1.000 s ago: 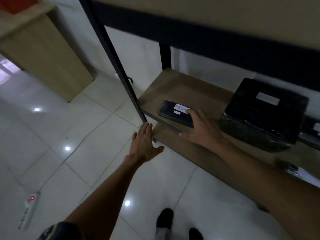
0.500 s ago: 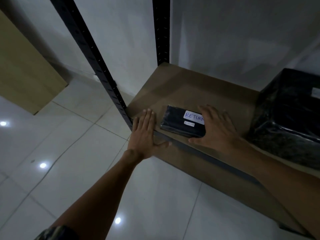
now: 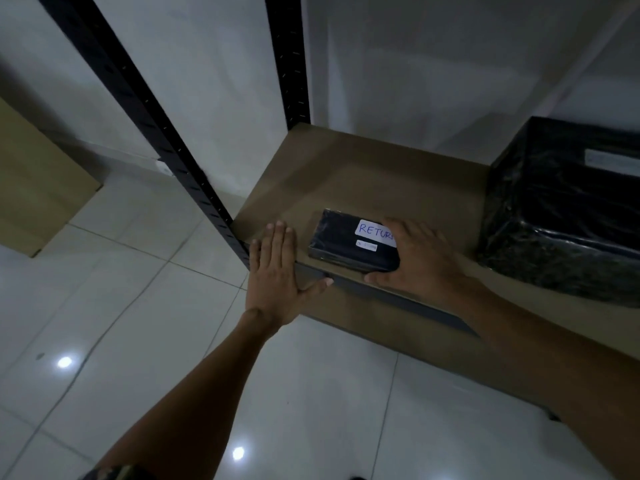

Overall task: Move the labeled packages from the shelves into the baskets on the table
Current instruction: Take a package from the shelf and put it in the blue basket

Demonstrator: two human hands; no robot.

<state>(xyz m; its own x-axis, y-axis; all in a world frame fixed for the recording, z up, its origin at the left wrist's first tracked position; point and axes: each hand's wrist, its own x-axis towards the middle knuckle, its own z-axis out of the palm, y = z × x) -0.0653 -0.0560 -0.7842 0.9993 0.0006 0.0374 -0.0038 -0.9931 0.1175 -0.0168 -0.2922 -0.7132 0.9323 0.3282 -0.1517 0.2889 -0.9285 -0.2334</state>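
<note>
The small black package, marked with a white label reading "RETUR", is laid flat near the front edge of the brown shelf board. Its right end is covered by the right hand, fingers spread over the top and thumb at the front edge. The left hand is pressed flat and open on the shelf corner just beside it. Farther right, a large black-wrapped parcel is seen.
</note>
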